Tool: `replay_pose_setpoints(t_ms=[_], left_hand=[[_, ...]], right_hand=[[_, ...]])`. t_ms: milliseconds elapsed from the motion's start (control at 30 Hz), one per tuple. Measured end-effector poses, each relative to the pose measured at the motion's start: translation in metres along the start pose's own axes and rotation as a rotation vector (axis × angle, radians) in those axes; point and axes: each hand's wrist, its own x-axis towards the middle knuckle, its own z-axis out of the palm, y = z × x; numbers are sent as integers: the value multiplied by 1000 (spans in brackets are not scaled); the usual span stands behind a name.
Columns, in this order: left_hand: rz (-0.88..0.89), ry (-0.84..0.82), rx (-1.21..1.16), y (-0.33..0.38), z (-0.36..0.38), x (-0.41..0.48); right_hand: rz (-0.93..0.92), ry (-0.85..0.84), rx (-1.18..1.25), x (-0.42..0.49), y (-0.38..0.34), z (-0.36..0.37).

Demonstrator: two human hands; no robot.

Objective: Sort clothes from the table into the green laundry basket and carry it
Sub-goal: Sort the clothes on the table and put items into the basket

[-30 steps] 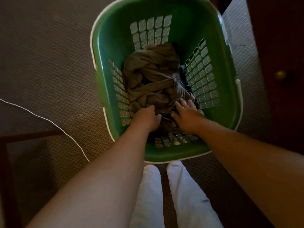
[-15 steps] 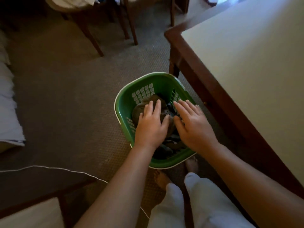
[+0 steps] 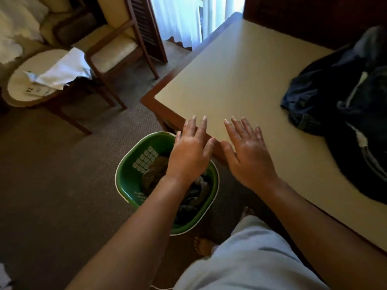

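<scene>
1. Left hand (image 3: 189,152): palm down, fingers straight and spread, holding nothing. In the head view it lies over the far rim of the green laundry basket (image 3: 126,183), its fingertips reaching the near edge of the table (image 3: 240,80). Whether it touches either one cannot be told.
2. Right hand (image 3: 249,155): palm down, fingers straight and apart, holding nothing. It lies over the table's near edge, just beside the left hand. Contact with the tabletop cannot be told.
3. Green laundry basket: it stands upright on the brown carpet (image 3: 62,174), near the table's corner and in front of the person's bare foot (image 3: 202,246).
4. Basket contents: a crumpled olive-brown garment (image 3: 155,172) with darker clothing (image 3: 194,197) bunched beside it. The left forearm hides part of the load.
5. Clothes on the table: a heap of dark blue denim clothes (image 3: 345,114) lies on the tabletop at the right, well apart from both hands.
6. Surroundings: a wooden armchair (image 3: 113,53) with a pale cushion stands beyond the table corner. To its left a round side table (image 3: 27,80) carries a white cloth (image 3: 62,70). A pale curtain (image 3: 178,15) hangs at the top.
</scene>
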Motion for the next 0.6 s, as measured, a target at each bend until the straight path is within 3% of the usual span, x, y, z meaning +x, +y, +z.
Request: replay_pose_setpoints(t_ms=[367,600], left_hand=[[313,-187,4,154,58,75],[360,-259,-2,221,98,123]], right_hand=[[327,167,-4,-35,118,-89],[406,240,47,-33,186,-127]])
